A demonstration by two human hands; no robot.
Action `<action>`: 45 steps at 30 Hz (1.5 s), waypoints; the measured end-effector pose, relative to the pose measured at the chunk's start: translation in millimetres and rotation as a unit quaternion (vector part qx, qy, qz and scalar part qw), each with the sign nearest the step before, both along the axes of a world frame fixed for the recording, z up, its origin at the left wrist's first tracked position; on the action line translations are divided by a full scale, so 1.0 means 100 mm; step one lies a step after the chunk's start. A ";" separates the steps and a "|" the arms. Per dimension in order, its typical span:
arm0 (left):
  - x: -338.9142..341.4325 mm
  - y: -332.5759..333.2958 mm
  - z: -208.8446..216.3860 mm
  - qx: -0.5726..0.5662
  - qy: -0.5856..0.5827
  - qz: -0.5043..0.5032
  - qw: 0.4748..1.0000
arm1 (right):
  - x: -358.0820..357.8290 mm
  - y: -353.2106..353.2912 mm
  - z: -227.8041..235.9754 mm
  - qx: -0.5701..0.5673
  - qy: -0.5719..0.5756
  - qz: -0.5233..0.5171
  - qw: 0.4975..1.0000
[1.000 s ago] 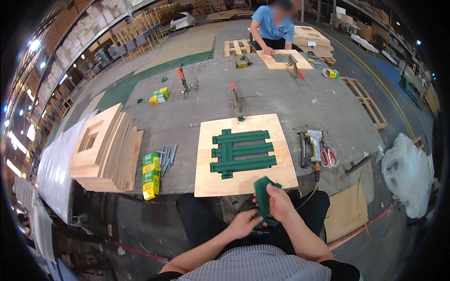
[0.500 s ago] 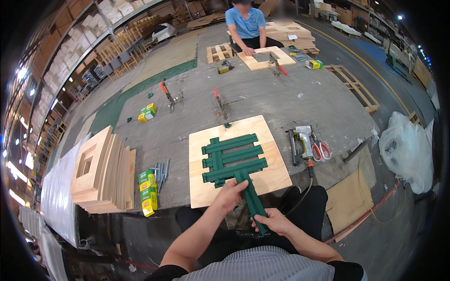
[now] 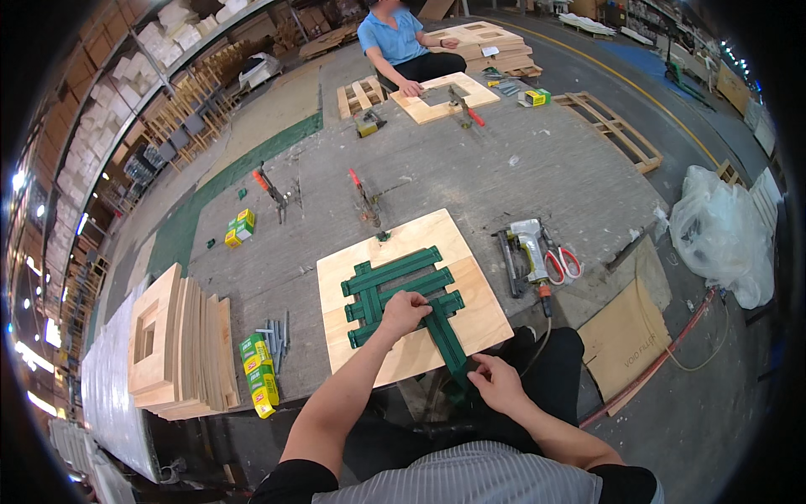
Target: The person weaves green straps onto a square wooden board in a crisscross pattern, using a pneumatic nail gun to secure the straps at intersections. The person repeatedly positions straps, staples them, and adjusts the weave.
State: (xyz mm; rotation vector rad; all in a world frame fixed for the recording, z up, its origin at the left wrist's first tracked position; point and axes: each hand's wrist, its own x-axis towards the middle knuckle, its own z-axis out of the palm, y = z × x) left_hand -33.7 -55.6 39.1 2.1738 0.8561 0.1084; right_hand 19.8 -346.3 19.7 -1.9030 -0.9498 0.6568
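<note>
Green webbing straps [image 3: 401, 269] lie crossed over the opening of a light wooden panel [image 3: 480, 312] in front of me. One more strap [image 3: 445, 343] runs from the nearest cross strap toward me, past the panel's near edge. My left hand [image 3: 406, 312] is closed on its upper part, with fingertips at the crossing. Below the panel's edge, my right hand [image 3: 499, 385] pinches the same strap near its lower end, which looks blurred. A pneumatic staple gun [image 3: 529, 248] lies right of the panel, beside red-handled scissors [image 3: 567, 263].
Wooden frames [image 3: 155, 340] stand stacked at the left, near yellow-green boxes [image 3: 259, 376] and staple strips [image 3: 275, 338]. Beyond the panel are a red-handled clamp [image 3: 363, 193] and an orange-handled clamp [image 3: 269, 189]. Across the table sits a person [image 3: 395, 38] with another panel [image 3: 407, 104].
My left hand has moved up over the nearest cross strap, and the lengthwise strap now reaches higher across it. The view has shifted. The person opposite has lifted one hand away from the panel.
</note>
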 end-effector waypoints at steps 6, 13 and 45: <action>0.05 -0.03 -0.03 0.021 0.009 -0.008 1.000 | -0.01 0.78 0.13 0.073 0.558 -0.028 0.826; -0.01 0.06 -0.10 -0.012 0.012 -0.026 1.000 | 0.02 1.34 0.21 0.107 0.666 -0.098 0.731; 0.44 0.62 0.15 0.013 -0.028 0.090 0.996 | 0.00 0.94 0.03 0.087 0.539 -0.057 0.836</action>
